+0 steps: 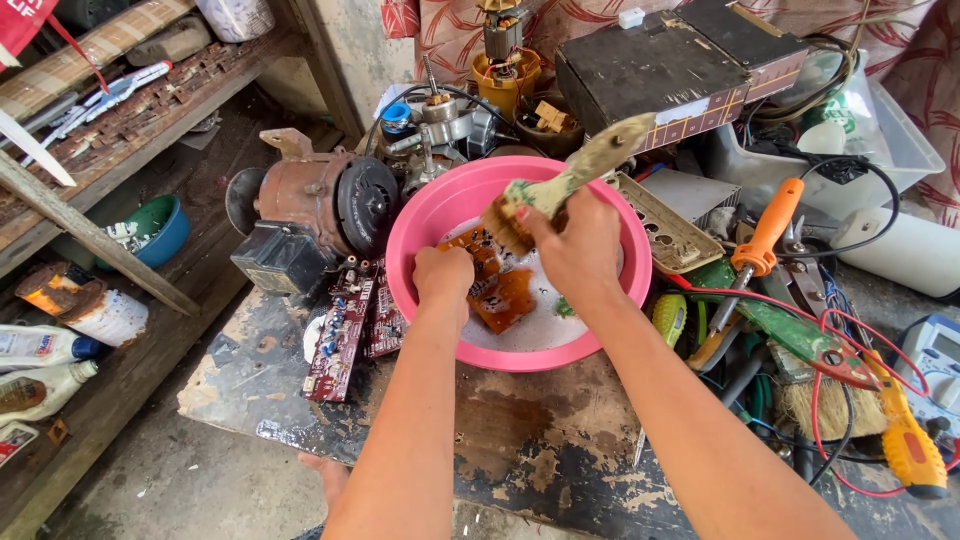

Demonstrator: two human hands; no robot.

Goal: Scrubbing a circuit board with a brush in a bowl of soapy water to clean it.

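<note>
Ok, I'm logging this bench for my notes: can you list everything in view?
basin: one, pink, bench centre
orange circuit board: one, in the basin's foamy water
paintbrush: one, worn pale handle, over the basin
red circuit boards: two, left of the basin
motor: one, rusty brown, left of the basin
soldering iron: one, orange handle, right of the basin
multimeter: one, grey, far right
workbench: one, peeling dark top
left hand: on the board
right hand: grip on the paintbrush
</note>
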